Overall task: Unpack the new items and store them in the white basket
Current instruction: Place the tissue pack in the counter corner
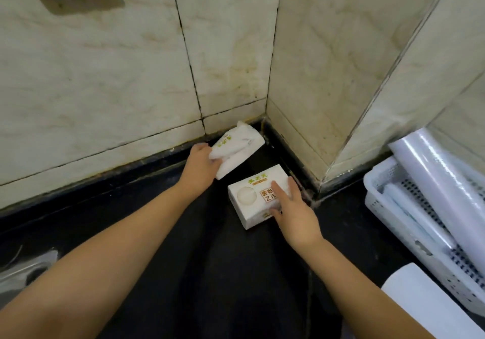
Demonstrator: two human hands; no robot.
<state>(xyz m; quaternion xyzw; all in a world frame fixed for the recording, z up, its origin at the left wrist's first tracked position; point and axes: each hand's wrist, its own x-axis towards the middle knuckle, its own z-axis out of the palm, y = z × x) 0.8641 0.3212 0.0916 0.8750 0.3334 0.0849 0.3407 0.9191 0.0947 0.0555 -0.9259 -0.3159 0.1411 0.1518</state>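
Two white tissue packs lie in the corner of a dark counter. My left hand [202, 161] grips the near end of the far pack [237, 149], which is tilted against the wall corner. The nearer pack [253, 198] lies flat with green and orange print on top. My right hand [291, 204] rests on its right end, fingers spread over the top and thumb on the front side. The white basket [388, 207] stands at the right edge.
In the basket lie several long white rolls in clear film [443, 181]. A white roll end [420, 294] sits at the bottom right. Crumpled clear plastic [23, 270] lies at the left. Marble-tiled walls [105, 76] close off the back and right.
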